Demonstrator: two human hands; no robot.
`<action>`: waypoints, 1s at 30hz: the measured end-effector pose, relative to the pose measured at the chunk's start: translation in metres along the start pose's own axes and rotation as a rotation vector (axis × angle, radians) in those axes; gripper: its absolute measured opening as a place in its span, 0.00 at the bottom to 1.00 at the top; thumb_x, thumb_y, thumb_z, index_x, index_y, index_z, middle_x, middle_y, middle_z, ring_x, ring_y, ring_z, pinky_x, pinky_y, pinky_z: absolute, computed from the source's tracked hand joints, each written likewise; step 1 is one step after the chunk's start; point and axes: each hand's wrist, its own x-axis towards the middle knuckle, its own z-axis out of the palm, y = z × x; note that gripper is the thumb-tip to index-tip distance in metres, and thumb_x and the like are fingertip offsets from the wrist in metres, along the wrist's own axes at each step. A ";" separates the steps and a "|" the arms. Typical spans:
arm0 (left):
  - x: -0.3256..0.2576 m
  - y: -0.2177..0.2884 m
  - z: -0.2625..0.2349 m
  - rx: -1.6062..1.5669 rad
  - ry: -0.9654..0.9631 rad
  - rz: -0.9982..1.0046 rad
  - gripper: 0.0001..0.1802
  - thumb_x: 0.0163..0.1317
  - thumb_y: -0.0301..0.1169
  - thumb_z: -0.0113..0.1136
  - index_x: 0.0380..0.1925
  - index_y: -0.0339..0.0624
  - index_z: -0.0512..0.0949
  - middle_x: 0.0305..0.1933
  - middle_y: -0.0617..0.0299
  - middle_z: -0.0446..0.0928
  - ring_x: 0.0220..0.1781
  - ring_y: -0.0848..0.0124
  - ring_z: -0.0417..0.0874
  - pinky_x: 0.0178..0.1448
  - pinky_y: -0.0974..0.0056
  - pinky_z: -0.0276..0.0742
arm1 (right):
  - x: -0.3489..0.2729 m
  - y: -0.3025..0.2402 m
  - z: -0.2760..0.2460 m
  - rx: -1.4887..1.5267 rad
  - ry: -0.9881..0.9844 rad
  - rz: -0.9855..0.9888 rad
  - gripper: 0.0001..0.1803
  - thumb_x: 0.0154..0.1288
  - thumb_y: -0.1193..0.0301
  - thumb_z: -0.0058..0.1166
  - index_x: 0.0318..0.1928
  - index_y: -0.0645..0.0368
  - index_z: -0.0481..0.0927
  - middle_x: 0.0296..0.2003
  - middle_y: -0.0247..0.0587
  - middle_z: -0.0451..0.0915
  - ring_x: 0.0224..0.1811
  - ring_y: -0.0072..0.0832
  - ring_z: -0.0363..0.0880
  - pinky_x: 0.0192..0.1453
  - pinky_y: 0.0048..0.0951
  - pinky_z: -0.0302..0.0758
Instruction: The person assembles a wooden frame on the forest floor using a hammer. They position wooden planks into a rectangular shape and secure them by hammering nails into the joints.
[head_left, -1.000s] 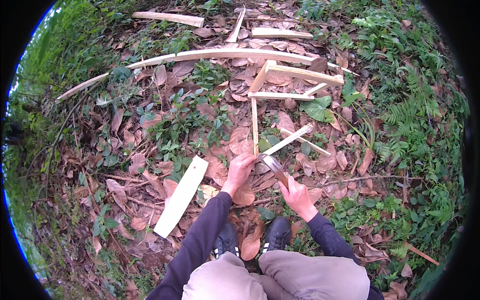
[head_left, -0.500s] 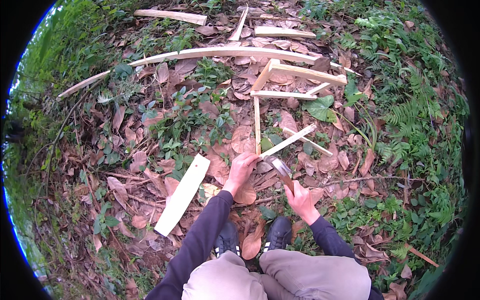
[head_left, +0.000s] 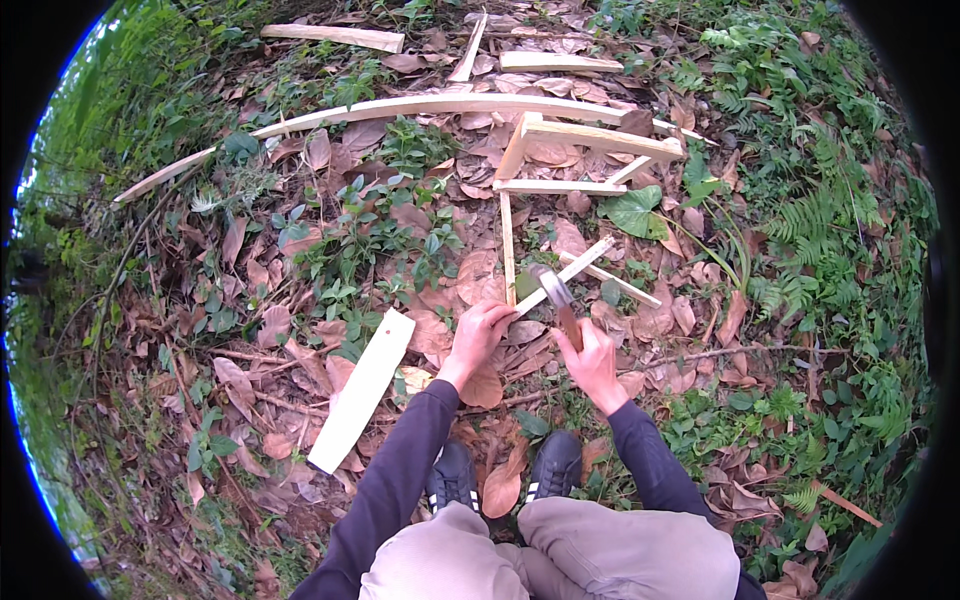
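My right hand (head_left: 592,366) is wrapped round the wooden handle of a hammer (head_left: 554,287). The hammer's metal head is raised over a pale wooden strip (head_left: 584,263) that slants up to the right. At the near corner, where this strip meets a long straight strip (head_left: 509,255) of a wooden frame, my left hand (head_left: 477,340) pinches the wood with closed fingertips. Whether a nail sits between those fingers is too small to tell. The frame's far part has a thicker crosspiece (head_left: 604,139) and a thinner slat (head_left: 560,187).
Left of my left hand a wide pale board (head_left: 363,388) with a hole lies on the leaves. A long curved wooden strip (head_left: 440,104) stretches beyond the frame. Further off are loose wood pieces (head_left: 333,37). Dry leaves, ferns (head_left: 808,232) and a thin branch (head_left: 720,356) cover the ground.
The hammer head has moved up and away from my left hand's fingertips, and my right hand has moved slightly forward with it. My left hand stays at the frame's corner.
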 end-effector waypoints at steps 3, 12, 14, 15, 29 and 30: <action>0.004 -0.001 -0.004 0.040 -0.046 0.037 0.07 0.59 0.27 0.69 0.38 0.40 0.86 0.37 0.56 0.84 0.40 0.56 0.87 0.45 0.56 0.83 | 0.053 0.007 0.016 0.011 0.196 -0.260 0.20 0.59 0.67 0.70 0.48 0.65 0.81 0.48 0.49 0.82 0.56 0.44 0.75 0.59 0.44 0.72; 0.014 -0.001 -0.005 0.052 -0.085 0.083 0.08 0.58 0.26 0.69 0.38 0.40 0.86 0.39 0.56 0.85 0.41 0.56 0.87 0.45 0.56 0.83 | 0.096 0.033 0.027 -0.183 -0.134 -0.269 0.21 0.51 0.64 0.75 0.43 0.60 0.83 0.45 0.40 0.84 0.56 0.40 0.75 0.64 0.48 0.63; 0.012 -0.002 -0.006 0.052 -0.081 0.066 0.08 0.58 0.26 0.69 0.38 0.40 0.86 0.39 0.56 0.85 0.41 0.56 0.87 0.45 0.56 0.83 | 0.091 0.033 0.027 -0.196 -0.114 -0.291 0.21 0.52 0.62 0.75 0.41 0.60 0.82 0.42 0.38 0.83 0.53 0.40 0.76 0.61 0.48 0.63; 0.012 -0.003 -0.006 0.050 -0.086 0.065 0.08 0.58 0.26 0.69 0.38 0.40 0.86 0.39 0.56 0.85 0.41 0.56 0.87 0.45 0.56 0.83 | 0.088 0.034 0.028 -0.204 -0.103 -0.301 0.21 0.53 0.60 0.74 0.40 0.59 0.82 0.41 0.38 0.83 0.52 0.39 0.76 0.59 0.48 0.63; 0.012 -0.003 0.000 0.069 -0.080 0.060 0.08 0.59 0.26 0.69 0.39 0.39 0.86 0.41 0.57 0.85 0.43 0.57 0.88 0.48 0.57 0.84 | 0.061 0.037 0.041 -0.193 -0.042 -0.204 0.17 0.57 0.61 0.72 0.40 0.57 0.81 0.37 0.37 0.79 0.47 0.41 0.74 0.54 0.46 0.64; 0.012 -0.002 0.000 0.066 -0.070 0.060 0.07 0.59 0.25 0.68 0.38 0.39 0.85 0.40 0.57 0.85 0.42 0.57 0.87 0.48 0.56 0.84 | 0.061 0.037 0.041 -0.187 -0.038 -0.205 0.17 0.57 0.61 0.72 0.40 0.57 0.81 0.37 0.37 0.79 0.47 0.41 0.74 0.54 0.47 0.64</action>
